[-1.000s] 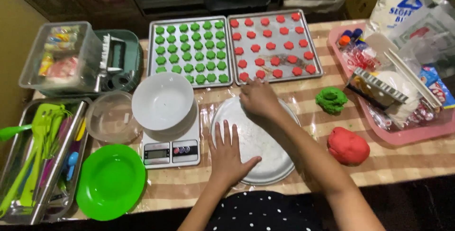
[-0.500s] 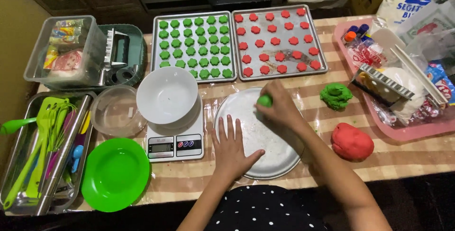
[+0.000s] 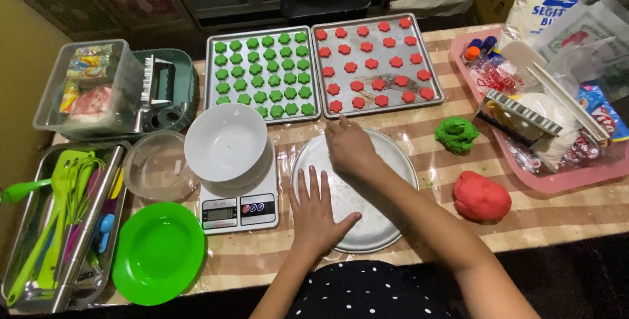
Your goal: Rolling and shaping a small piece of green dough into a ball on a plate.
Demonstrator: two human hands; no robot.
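Head view, left hand: our left hand [image 3: 319,209] lies flat at lower centre of the frame, palm down, fingers [image 3: 313,181] spread, pressing on the near left rim of the round silver metal plate [image 3: 386,211].
Head view, right hand: our right hand [image 3: 350,147] sits at the upper left part of that plate, knuckles up, fingers curled down and drawn together; we cannot tell whether they pinch anything, since the fingertips are hidden beneath the hand.
Plate position: centre of the frame on the striped, plastic-covered bench [image 3: 570,211], just right of the white digital kitchen scale [image 3: 238,209] that carries the white round bowl [image 3: 225,141].
Key relation: the rectangular metal tray of red flower-shaped dough pieces [image 3: 375,63] lies straight above the right hand, close by; the right hand is clearly the nearer one, the left well below.
Tray axis: its long side runs roughly up and down the frame, tilted slightly; the matching tray of green flower-shaped pieces [image 3: 263,73] stands just beside it on the left.
Dough lumps: the green lump of dough [image 3: 456,134] and the red lump of dough [image 3: 481,196] rest to the right of the plate, apart from both hands.
Lower left: a bright green plastic plate [image 3: 157,251] beside a metal tray of green utensils [image 3: 56,224].
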